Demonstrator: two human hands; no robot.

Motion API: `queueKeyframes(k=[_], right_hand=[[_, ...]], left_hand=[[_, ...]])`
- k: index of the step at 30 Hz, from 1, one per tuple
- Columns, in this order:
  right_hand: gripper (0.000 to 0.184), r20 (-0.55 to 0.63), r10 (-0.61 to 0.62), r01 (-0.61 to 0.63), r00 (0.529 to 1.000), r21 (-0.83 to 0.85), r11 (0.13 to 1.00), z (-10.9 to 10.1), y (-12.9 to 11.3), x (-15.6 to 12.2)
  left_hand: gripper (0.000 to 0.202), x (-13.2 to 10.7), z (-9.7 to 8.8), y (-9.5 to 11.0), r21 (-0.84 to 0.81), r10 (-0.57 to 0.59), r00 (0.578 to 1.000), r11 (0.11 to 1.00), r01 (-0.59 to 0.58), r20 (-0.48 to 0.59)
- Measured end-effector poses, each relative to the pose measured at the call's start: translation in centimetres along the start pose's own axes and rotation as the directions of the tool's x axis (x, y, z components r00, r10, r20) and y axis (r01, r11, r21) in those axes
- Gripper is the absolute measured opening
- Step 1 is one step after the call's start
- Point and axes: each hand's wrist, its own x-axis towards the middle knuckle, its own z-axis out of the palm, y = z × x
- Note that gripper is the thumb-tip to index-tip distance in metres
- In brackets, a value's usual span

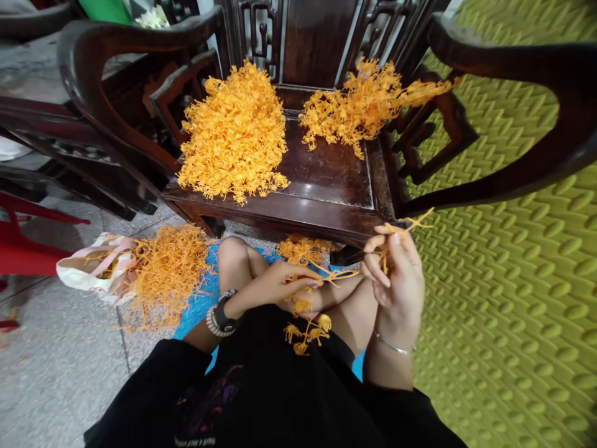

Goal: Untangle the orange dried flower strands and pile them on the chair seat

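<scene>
The left hand [291, 281] pinches thin orange strands [334, 276] before the chair seat [321, 171]; the right hand [394, 264], near its front right corner, grips another strand [420, 223]. A hard tug could snap them. The loose orange heap [236, 134] reaches the seat's front left edge, so a knee [234, 256] bump could spill it.

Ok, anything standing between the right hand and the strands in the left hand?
Nothing visible: no object blocks the gap between the right hand and the orange strands held by the left hand.
</scene>
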Motion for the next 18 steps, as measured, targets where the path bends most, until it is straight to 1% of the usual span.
queueKeyframes(k=[3,4,5,7,8,9,10,11,12,13,14,15,16,17,18], right_hand=[[0.020,-0.059,0.019,-0.022,0.998,-0.048,0.999,-1.1,0.3,-0.4],[0.022,-0.083,0.038,-0.044,0.996,-0.066,0.997,-1.6,0.5,-0.6],[0.025,-0.104,0.066,-0.075,0.992,-0.089,0.993,-2.2,0.9,-0.8],[0.034,-0.151,0.122,-0.151,0.981,-0.197,0.969,-3.9,1.7,-1.5],[0.037,-0.180,0.140,-0.189,0.974,-0.291,0.938,-4.9,2.1,-2.0],[0.038,-0.206,0.154,-0.228,0.966,-0.409,0.884,-5.9,2.3,-2.7],[0.039,-0.234,0.160,-0.264,0.959,-0.532,0.804,-6.7,2.4,-3.4],[0.039,-0.274,0.144,-0.293,0.951,-0.645,0.706,-7.4,2.3,-4.2],[0.039,-0.332,0.084,-0.313,0.939,-0.733,0.603,-7.7,1.9,-5.1],[0.039,-0.396,-0.028,-0.325,0.918,-0.790,0.519,-7.7,1.3,-5.9],[0.038,-0.447,-0.186,-0.321,0.875,-0.824,0.467,-7.2,0.6,-6.7],[0.035,-0.467,-0.366,-0.287,0.805,-0.846,0.449,-6.4,-0.1,-7.3],[0.031,-0.448,-0.518,-0.208,0.729,-0.865,0.456,-5.3,-0.8,-7.8],[0.029,-0.399,-0.609,-0.088,0.685,-0.876,0.475,-4.0,-1.3,-8.1],[0.027,-0.318,-0.636,0.062,0.704,-0.863,0.501,-2.7,-1.6,-8.2]], left_hand=[[0.029,-0.4,-0.3,0.1,0.229,-0.080,0.995,0.969,0.094,-0.066],[0.030,-0.5,-0.5,0.0,0.264,-0.097,0.994,0.959,0.107,-0.051],[0.032,-0.4,-0.6,0.0,0.255,-0.110,0.994,0.961,0.107,-0.002],[0.034,-0.2,-0.7,-0.2,0.148,-0.122,0.983,0.984,0.102,0.134],[0.035,-0.1,-0.7,-0.3,0.088,-0.130,0.976,0.989,0.116,0.174],[0.036,0.0,-0.7,-0.3,0.042,-0.148,0.972,0.989,0.143,0.182],[0.037,0.1,-0.6,-0.3,0.008,-0.171,0.972,0.985,0.172,0.160],[0.036,0.3,-0.5,-0.3,-0.021,-0.190,0.974,0.981,0.194,0.126],[0.035,0.4,-0.4,-0.2,-0.042,-0.196,0.975,0.979,0.202,0.105],[0.034,0.5,-0.3,0.0,-0.057,-0.187,0.977,0.979,0.194,0.106],[0.032,0.6,-0.2,0.3,-0.059,-0.170,0.977,0.982,0.178,0.128],[0.030,0.7,-0.1,0.6,-0.050,-0.152,0.975,0.986,0.161,0.160],[0.029,0.7,0.0,0.9,-0.033,-0.133,0.973,0.989,0.141,0.189],[0.027,0.8,0.1,1.1,-0.012,-0.116,0.972,0.993,0.121,0.206],[0.025,0.9,0.2,1.3,0.009,-0.102,0.972,0.995,0.102,0.214]])
